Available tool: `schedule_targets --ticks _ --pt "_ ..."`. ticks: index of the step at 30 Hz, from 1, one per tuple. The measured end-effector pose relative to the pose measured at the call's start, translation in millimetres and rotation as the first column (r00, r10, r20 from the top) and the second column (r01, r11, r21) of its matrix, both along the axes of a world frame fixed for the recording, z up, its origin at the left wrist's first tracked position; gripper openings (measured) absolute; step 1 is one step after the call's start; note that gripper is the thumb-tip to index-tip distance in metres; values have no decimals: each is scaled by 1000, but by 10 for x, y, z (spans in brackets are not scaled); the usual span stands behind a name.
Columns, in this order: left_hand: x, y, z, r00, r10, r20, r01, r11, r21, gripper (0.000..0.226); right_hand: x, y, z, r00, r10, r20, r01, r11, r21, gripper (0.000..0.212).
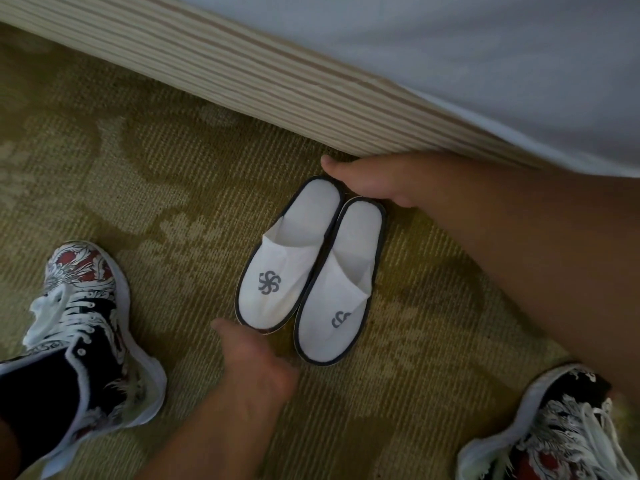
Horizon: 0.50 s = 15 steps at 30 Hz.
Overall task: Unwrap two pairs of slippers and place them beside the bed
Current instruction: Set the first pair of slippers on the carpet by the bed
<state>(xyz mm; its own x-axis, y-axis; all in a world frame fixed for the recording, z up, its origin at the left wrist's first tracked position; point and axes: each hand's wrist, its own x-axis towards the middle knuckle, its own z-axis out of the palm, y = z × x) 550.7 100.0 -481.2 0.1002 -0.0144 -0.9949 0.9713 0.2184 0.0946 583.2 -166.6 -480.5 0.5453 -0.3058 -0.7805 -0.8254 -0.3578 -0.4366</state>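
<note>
slippers on the floor beside the bed: white, dark-edged, each stamped with a grey emblem, lying side by side and touching along their inner edges on the green patterned carpet. unwrapped, by the look of it; no wrapper in view. long axes running from the bed out toward the person, slightly slanted, heels near the striped bed skirt, toes pointing back toward the wearer of the camera.

right hand at the heel end, between heels and bed skirt, resting against the heel rims, thumb stretched out sideways; fingers hidden beneath the hand, so impossible to tell whether pinching the rims or merely pressing on them. left hand at the opposite end, just beside the toe of the slipper on the picture's left, blurred, one finger stretched toward it, gripping nothing visible. right hand the nearer, in contact; left hand apparently just short of touching.

any coming nudge likely along that bed-to-person axis, judged from hands bracketing both ends.

count: two slippers, one pair; second pair nowhere in view, so task judged about half done. two hands. two patterned sneakers, one either side of the pair, well apart. above the bed skirt, a white sheet.
</note>
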Motion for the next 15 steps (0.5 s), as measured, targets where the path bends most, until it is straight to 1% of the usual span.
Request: schedule_targets --ticks 2,4,5,9,12,15 --pt "172 65 -34 998 -38 44 38 999 2 92 71 34 -19 994 -62 87 63 998 -3 86" --pt "300 87 -17 999 -29 43 27 999 46 94 131 72 -34 987 -88 135 90 996 -7 86" --pt "321 84 -15 999 -18 45 15 997 69 93 159 78 -55 986 -85 140 87 996 -4 86" --pt "315 36 -11 998 -57 39 56 998 31 97 213 108 -85 991 -92 94 93 996 -5 90" --pt "293 41 0 996 -84 8 84 996 20 98 257 140 -86 987 -116 114 117 993 -7 89" --pt "287 53 -15 995 -95 11 95 995 13 99 310 158 -89 991 -105 84 105 994 7 94"
